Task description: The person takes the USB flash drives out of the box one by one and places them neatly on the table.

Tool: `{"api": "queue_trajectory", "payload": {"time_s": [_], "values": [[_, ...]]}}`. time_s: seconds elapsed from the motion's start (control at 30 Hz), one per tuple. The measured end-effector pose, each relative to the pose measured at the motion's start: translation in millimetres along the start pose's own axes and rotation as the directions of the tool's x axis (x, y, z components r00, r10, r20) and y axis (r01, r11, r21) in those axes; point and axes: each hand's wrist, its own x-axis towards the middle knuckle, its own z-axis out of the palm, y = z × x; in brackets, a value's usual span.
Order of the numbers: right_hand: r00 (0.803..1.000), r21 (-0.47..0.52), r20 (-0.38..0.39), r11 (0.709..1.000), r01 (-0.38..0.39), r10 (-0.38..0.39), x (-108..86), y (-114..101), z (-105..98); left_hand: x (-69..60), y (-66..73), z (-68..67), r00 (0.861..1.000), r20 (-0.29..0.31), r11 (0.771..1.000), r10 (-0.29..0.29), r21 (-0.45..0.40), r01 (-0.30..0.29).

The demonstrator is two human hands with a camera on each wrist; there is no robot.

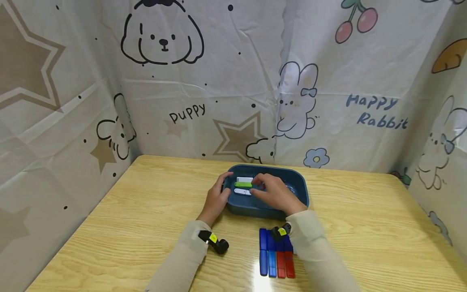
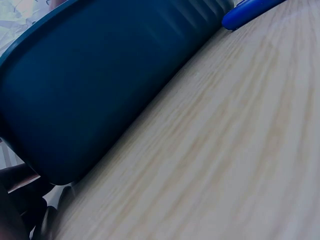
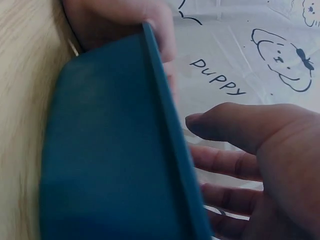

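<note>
A dark blue plastic bin (image 1: 251, 210) stands on the table. My left hand (image 1: 216, 199) holds its left end, thumb at the rim and fingers round the outer wall. Inside lie small flat sticks that look like USB flash drives: a white one (image 1: 244, 179), a green one (image 1: 242, 185) and another white one (image 1: 242, 192), side by side. Over the bin my right hand (image 1: 274, 193) reaches to their right ends. In the right wrist view its thumb and fingers stand apart, with nothing visible between them; the bin's wall partly hides the fingertips.
In front of the bin two rows of similar sticks lie together, including dark blue ones (image 1: 263, 239), a light blue one (image 1: 272, 263) and red ones (image 1: 281, 264). My right wrist partly covers them. Printed cloth (image 1: 233, 81) hangs behind the wooden table (image 1: 146, 227).
</note>
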Motion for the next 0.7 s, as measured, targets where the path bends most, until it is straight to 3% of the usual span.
{"api": "queue_trajectory", "payload": {"time_s": [0.37,0.7], "values": [[0.998,-0.063,0.048,0.997,0.049,-0.046,17.9,-1,21,-1.1,2.1,0.5,1.000,-0.011,1.000,0.020,0.006,-0.019],[0.995,-0.086,0.102,0.996,-0.002,0.011,19.0,9,31,-0.1,1.4,0.3,1.000,-0.005,1.000,0.008,0.010,-0.008]]}}
